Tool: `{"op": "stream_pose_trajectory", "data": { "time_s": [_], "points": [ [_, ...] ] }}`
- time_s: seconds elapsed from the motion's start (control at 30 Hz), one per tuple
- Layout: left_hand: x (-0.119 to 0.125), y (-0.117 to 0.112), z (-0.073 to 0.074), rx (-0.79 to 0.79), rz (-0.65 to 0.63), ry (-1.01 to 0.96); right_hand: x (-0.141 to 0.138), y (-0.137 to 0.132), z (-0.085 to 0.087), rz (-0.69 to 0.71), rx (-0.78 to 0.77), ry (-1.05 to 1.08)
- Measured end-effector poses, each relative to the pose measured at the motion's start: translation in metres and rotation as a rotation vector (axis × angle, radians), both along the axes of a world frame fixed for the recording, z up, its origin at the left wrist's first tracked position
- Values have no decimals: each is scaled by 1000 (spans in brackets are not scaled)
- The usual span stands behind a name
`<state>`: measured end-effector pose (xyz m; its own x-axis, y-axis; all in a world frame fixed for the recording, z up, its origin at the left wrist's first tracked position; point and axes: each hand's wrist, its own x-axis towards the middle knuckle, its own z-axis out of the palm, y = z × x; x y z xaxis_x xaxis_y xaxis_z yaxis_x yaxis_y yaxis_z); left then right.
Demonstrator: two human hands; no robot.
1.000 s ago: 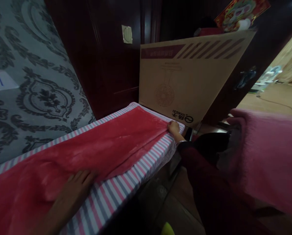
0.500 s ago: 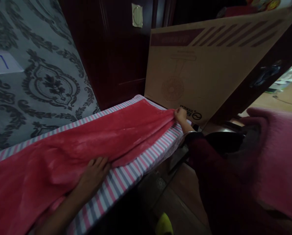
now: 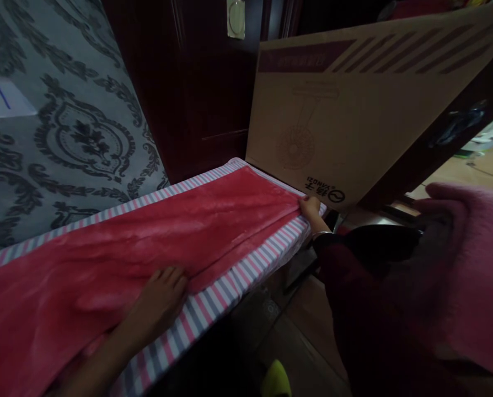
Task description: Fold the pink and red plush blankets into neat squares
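Note:
A red plush blanket lies lengthwise over a narrow table covered by a striped tablecloth in white, pink and grey. My right hand pinches the blanket's far right corner, low against the striped cloth. Nearer to me, my left hand is closed on the blanket's front edge with bent fingers; the fingertips are partly sunk in the pile. Between the two hands runs a long shallow crease. Looser folds lie left of my left hand.
A large cardboard box leans at the table's far end, before a dark red door. Patterned wallpaper borders the left side. A pink fuzzy cover drapes something at right. A yellow-green tip shows on the floor.
My right hand has lowered the blanket's corner and moved slightly right, so the cloth lies flatter there. My left hand stays at about the same spot on the front edge.

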<state>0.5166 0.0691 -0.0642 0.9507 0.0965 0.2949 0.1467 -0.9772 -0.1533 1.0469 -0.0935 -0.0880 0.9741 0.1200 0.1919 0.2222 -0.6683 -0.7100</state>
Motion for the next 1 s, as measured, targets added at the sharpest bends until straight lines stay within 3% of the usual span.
{"op": "stream_pose_trajectory", "data": {
  "time_s": [0.23,0.5,0.6,0.83,1.0],
  "points": [
    [37,-17,15,-135,208,101,7,-3,4,38,21,53],
    [48,-16,19,-305,383,211,11,-9,1,52,106,78],
    [51,-17,22,-278,376,218,11,-10,-1,36,137,78],
    [44,-24,24,-270,183,302,10,-12,-4,-37,189,90],
    [41,-26,17,-245,139,177,12,-10,-6,-44,182,99]
  ]
}}
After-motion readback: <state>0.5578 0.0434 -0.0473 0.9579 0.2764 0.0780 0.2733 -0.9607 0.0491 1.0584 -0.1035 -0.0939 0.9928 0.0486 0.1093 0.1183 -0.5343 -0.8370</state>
